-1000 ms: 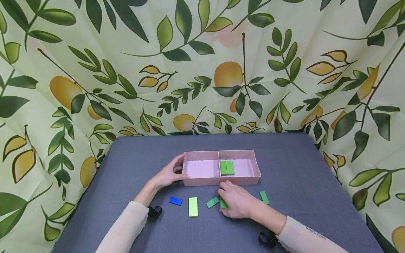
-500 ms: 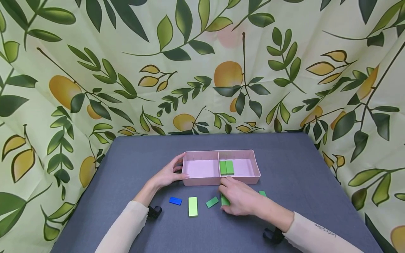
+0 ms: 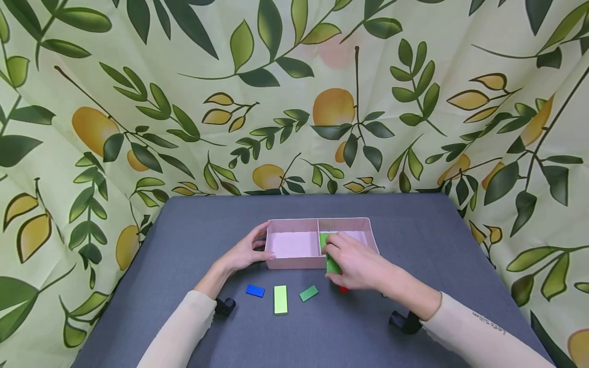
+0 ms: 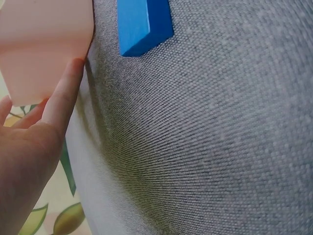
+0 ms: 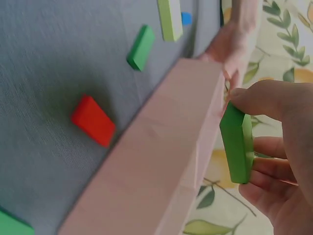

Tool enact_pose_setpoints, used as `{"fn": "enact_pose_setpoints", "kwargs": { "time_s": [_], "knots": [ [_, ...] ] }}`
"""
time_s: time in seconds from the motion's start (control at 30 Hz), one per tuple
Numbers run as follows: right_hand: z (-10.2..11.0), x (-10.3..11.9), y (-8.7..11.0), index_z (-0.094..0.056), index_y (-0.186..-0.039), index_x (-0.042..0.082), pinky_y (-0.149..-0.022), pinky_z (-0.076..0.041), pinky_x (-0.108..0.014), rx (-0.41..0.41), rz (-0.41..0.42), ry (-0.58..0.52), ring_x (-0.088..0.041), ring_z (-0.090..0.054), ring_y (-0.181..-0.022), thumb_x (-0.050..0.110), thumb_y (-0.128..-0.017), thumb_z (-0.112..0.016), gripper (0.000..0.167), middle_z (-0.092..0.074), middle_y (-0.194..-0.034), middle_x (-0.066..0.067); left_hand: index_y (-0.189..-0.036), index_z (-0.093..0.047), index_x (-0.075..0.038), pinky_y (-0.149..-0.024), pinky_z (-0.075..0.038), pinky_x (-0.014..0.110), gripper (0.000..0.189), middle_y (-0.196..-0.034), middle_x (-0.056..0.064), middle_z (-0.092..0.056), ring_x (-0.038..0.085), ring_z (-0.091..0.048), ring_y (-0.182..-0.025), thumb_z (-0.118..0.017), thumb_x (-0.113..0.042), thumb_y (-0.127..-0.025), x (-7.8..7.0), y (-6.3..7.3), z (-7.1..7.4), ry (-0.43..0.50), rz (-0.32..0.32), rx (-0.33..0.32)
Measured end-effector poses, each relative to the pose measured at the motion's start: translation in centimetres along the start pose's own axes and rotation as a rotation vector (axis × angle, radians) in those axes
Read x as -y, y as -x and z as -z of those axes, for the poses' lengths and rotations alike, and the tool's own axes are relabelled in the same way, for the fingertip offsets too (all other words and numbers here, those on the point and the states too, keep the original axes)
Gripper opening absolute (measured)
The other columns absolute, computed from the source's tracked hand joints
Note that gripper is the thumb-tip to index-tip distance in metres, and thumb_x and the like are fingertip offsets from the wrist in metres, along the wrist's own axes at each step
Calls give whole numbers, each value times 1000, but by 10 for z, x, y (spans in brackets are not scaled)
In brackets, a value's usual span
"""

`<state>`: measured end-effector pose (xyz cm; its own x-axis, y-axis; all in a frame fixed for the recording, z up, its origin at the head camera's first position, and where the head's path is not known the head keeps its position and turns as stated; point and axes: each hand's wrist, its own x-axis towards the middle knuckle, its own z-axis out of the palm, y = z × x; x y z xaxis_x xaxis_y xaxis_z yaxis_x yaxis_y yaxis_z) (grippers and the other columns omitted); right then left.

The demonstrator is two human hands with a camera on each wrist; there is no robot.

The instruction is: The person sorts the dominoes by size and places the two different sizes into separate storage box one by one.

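My left hand grips the left end of a pink two-compartment box, thumb on the front wall and fingers behind. In the left wrist view that thumb presses the box near its corner. My right hand pinches a green block between thumb and fingertips. That block is raised over the front wall of the right compartment. Inside the compartment, part of a green block shows behind the hand, which covers the rest. A red block lies on the cloth, partly below the right hand.
In front of the box lie a blue block, a light green block and a small darker green block. Another green block appears at the corner of the right wrist view. A leaf-patterned curtain hangs behind the table.
My right hand has lifted the green block off the cloth and carried it up to the box's right compartment. The red block has come into sight. My left hand stays put.
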<state>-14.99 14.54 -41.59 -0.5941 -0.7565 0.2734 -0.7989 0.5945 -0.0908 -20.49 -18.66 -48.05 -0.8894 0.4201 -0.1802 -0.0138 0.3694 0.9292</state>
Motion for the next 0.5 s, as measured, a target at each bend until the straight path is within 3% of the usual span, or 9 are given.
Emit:
{"fn": "enact_pose_setpoints", "kwargs": {
  "time_s": [0.3, 0.5],
  "knots": [
    [18, -25, -9, -71, -113, 3, -83, -51, -35, -31, -67, 48, -21, -54, -104, 28, -77, -87, 47, -61, -112, -5, -163, -21, -20, -110, -36, 61, 91, -162, 21, -27, 46, -36, -142, -77, -12, -91, 2, -2, 1, -6, 5, -2],
    [16, -42, -14, -70, -112, 1, -84, -51, -37, -44, -84, 52, -24, -54, -104, 28, -76, -89, 49, -61, -114, -7, -163, -22, -21, -110, -36, 61, 91, -162, 20, -27, 45, -37, -142, -77, -12, -91, 2, -2, 1, -8, 13, -5]
  ]
}}
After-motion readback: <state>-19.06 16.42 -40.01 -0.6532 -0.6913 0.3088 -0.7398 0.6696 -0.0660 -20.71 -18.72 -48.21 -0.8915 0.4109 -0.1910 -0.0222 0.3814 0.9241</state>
